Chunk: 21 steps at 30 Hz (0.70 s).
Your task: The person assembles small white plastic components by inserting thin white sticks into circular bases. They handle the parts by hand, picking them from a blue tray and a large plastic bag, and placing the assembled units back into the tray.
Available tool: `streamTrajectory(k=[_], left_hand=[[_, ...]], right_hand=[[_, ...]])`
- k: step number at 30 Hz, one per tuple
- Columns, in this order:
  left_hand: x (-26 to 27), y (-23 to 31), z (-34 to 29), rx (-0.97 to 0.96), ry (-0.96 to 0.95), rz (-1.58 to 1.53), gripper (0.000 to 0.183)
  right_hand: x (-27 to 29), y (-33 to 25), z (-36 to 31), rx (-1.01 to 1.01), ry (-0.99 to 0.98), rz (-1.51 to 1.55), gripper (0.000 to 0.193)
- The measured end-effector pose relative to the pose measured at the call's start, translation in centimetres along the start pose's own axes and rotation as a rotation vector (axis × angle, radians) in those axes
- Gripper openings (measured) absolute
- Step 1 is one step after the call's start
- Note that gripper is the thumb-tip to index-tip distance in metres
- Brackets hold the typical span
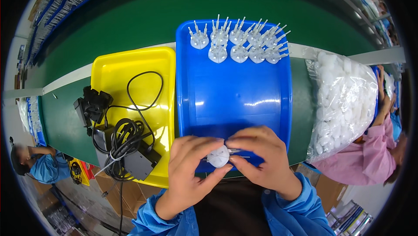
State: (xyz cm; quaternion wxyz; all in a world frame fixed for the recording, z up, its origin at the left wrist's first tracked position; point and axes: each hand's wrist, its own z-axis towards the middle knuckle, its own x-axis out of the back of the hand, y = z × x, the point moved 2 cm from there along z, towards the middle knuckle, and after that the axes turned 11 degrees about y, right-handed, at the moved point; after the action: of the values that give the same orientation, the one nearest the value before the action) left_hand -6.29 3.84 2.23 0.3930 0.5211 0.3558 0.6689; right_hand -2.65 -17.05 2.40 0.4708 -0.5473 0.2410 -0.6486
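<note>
Between my two hands, over the near edge of a blue tray [235, 101], is a small white rounded plastic part [218, 156] with thin pins sticking out to the right. My left hand [191, 166] grips its body between thumb and fingers. The fingertips of my right hand [261, 155] are pinched at the pin side of the same part. At the tray's far end stand several similar white pronged parts [218, 54], in rows with their prongs pointing up and outward.
Left of the blue tray lies a yellow tray [170, 105] with coiled black cable [126, 140] and black devices [93, 105]. A clear bag of white plastic pieces [342, 105] sits on the right. A person in a pink sleeve [361, 157] works beyond it; another person in blue [50, 166] is far left.
</note>
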Motion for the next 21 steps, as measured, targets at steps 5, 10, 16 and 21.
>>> streamTrajectory(k=[5,10,16,21], left_hand=[[-0.8,0.5,-0.3,-0.126,0.044,0.077,0.056],[-1.0,0.3,-0.3,-0.168,0.022,0.051,0.049],[-0.9,0.3,-0.1,-0.178,0.017,0.055,0.052],[-0.9,1.0,0.1,-0.18,0.048,0.104,0.054]], right_hand=[[0.5,1.0,-1.0,-0.358,-0.141,0.455,0.039],[0.1,1.0,-1.7,-0.447,-0.09,0.539,0.03],[0.2,1.2,-1.2,-0.471,-0.142,0.629,0.032],[0.1,1.4,-1.4,-0.444,-0.153,0.584,0.035]])
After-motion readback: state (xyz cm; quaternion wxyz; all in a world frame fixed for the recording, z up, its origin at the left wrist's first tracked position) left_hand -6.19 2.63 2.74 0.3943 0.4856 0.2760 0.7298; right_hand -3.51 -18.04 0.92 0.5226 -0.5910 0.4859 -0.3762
